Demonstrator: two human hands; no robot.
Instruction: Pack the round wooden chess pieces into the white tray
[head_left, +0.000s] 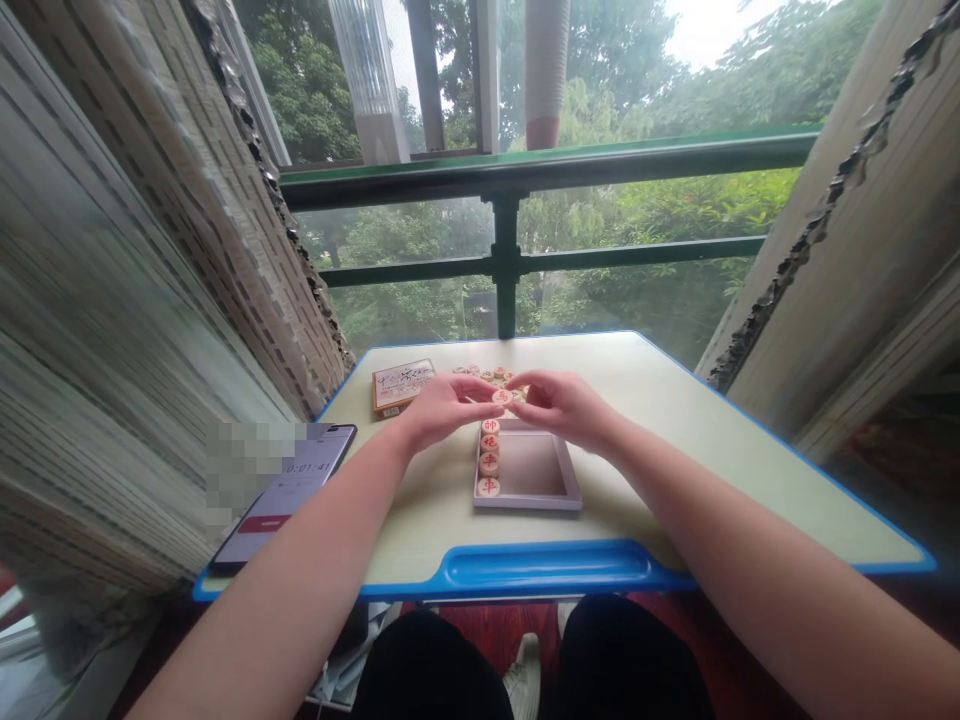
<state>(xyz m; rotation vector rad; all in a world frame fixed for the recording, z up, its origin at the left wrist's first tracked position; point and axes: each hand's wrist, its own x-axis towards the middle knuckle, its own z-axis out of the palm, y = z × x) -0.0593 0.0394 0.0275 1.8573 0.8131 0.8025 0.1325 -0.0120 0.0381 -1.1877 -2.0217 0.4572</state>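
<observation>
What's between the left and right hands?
Head view: one round wooden xiangqi piece with a red character, between the left hand and the right hand.

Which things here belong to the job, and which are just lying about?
Job: round wooden red-marked xiangqi piece between left hand and right hand; lined-up wooden pieces; shallow grey tray.
Lying about: printed cardboard box; black smartphone showing a timer.

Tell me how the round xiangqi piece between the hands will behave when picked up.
The xiangqi piece should feel stiff and fairly light, and is unlikely to break. Its smooth, rounded rim may slip between the left hand and right hand. Stood on edge it would probably roll; lying flat, like the row of pieces, it should stay put.
</observation>
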